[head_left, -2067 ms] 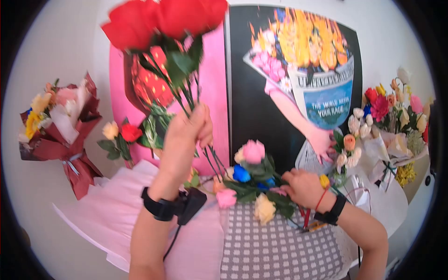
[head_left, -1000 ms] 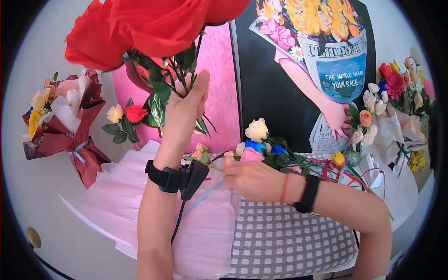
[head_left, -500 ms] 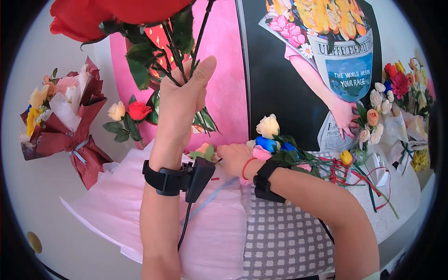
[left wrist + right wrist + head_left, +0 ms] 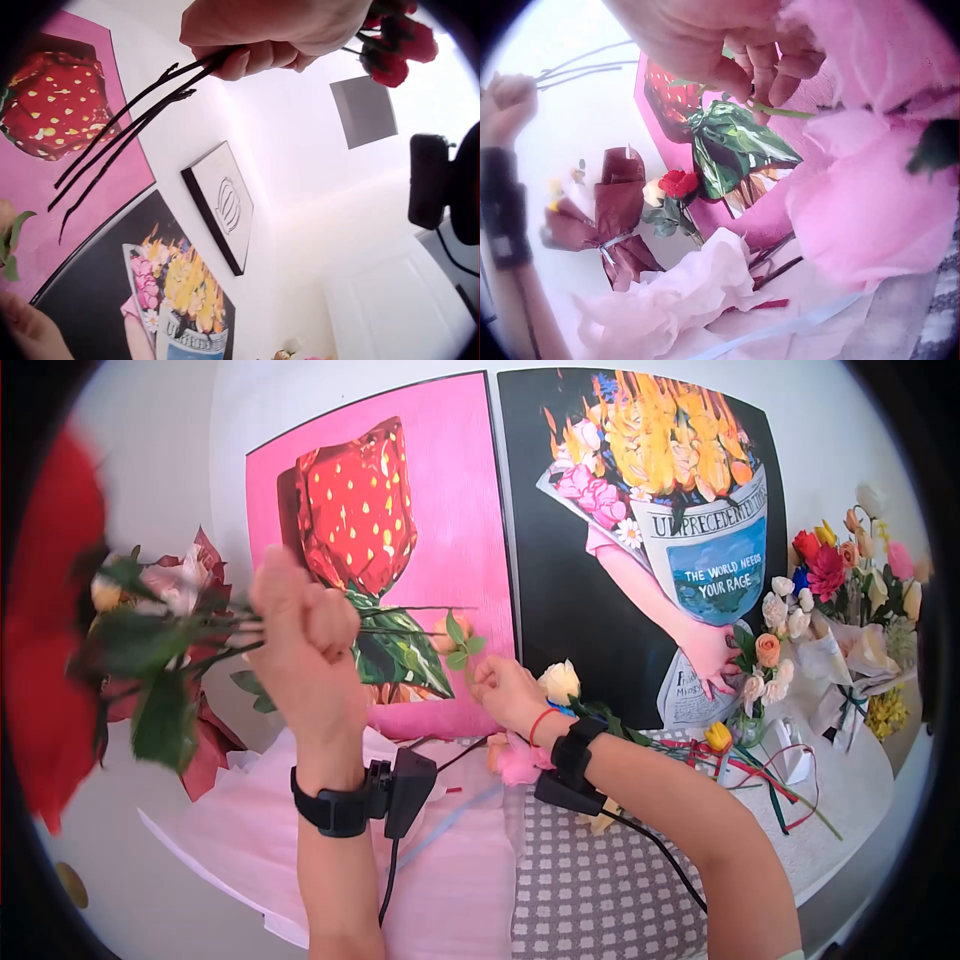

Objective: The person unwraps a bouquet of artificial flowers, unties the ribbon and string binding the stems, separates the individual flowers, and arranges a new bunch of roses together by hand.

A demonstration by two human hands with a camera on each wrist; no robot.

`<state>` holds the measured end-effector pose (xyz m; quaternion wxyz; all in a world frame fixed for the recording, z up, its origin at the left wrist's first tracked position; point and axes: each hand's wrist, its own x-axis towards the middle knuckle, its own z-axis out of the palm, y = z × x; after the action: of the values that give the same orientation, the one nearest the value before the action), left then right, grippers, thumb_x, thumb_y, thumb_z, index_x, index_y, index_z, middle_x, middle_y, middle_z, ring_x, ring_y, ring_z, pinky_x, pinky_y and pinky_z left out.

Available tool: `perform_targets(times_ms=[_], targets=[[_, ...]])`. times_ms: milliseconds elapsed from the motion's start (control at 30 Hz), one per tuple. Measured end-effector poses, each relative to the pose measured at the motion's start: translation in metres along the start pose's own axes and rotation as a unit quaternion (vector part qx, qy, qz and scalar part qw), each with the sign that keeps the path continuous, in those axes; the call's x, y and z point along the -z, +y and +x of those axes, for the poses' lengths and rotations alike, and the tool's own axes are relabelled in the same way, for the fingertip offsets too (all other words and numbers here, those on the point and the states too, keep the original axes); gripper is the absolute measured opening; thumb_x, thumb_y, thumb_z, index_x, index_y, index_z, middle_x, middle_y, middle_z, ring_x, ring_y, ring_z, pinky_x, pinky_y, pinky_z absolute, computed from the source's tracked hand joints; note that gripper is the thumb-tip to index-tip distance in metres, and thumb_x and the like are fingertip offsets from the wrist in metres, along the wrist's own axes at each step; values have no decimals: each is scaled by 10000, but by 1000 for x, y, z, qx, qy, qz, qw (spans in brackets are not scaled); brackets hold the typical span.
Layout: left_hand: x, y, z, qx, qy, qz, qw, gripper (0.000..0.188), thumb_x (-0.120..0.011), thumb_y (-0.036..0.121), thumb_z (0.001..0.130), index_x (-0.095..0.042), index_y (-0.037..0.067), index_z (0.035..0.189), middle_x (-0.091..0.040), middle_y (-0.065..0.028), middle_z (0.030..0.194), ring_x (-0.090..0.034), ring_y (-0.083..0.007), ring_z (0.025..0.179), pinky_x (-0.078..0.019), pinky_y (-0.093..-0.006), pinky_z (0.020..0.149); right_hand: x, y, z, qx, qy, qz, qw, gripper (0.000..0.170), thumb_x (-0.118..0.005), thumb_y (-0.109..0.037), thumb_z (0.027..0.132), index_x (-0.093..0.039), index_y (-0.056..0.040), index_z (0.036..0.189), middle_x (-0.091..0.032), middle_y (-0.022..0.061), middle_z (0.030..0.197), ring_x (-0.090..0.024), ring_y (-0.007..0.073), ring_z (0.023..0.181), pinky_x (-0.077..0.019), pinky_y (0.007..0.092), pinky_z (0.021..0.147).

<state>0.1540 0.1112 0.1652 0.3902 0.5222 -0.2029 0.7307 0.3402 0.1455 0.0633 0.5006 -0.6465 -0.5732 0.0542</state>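
Note:
My left hand (image 4: 305,630) grips a bunch of red roses (image 4: 55,620) by the stems, tipped sideways with the blooms at the far left. Their dark bare stem ends (image 4: 124,139) stick out past the fist in the left wrist view. My right hand (image 4: 510,695) pinches a peach rose (image 4: 447,635) with small leaves, raised in front of the pink picture. Its green stem (image 4: 784,112) shows at the fingertips in the right wrist view. Below that hand lie a pink rose (image 4: 520,762) and a cream rose (image 4: 560,681).
Pink wrapping paper (image 4: 420,905) and a grey checked cloth (image 4: 610,890) cover the table front. A yellow tulip (image 4: 718,736) and ribbons (image 4: 775,800) lie at right. A maroon-wrapped bouquet (image 4: 619,199) stands left; more flowers (image 4: 825,570) stand right. Two pictures lean behind.
My left hand has tipped the red roses from upright to sideways, blooms leftward. My right hand has moved left from the flower pile and lifted the peach rose.

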Motion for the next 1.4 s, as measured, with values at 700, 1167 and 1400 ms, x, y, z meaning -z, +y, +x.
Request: perform_targets(times_ms=[700,1167,1400], targets=[[9,-76,-34,272,-133,98,948,232,-481,263,911,-480,68,785,-257,79,489,-199,-23,414,-145,-217,406,107,-129,8,219,-43,474,852,196,-491,-141,841,-555,-55,1005,-559,-24,766,-483,47,680,-358,204,600],[4,-77,-34,266,-79,88,957,176,-475,258,916,-443,86,920,-313,61,550,-247,-30,436,-175,-194,409,95,-128,-13,210,-84,481,847,177,-450,-146,889,-537,-31,992,-519,-21,733,-461,49,639,-352,193,547],[1,-74,-36,290,-155,113,938,252,-408,309,939,-473,71,887,-327,54,569,-242,-33,460,-181,-197,420,85,-115,-13,255,-70,403,876,237,-421,-238,933,-529,-42,1012,-488,-27,711,-433,19,629,-323,162,490]])
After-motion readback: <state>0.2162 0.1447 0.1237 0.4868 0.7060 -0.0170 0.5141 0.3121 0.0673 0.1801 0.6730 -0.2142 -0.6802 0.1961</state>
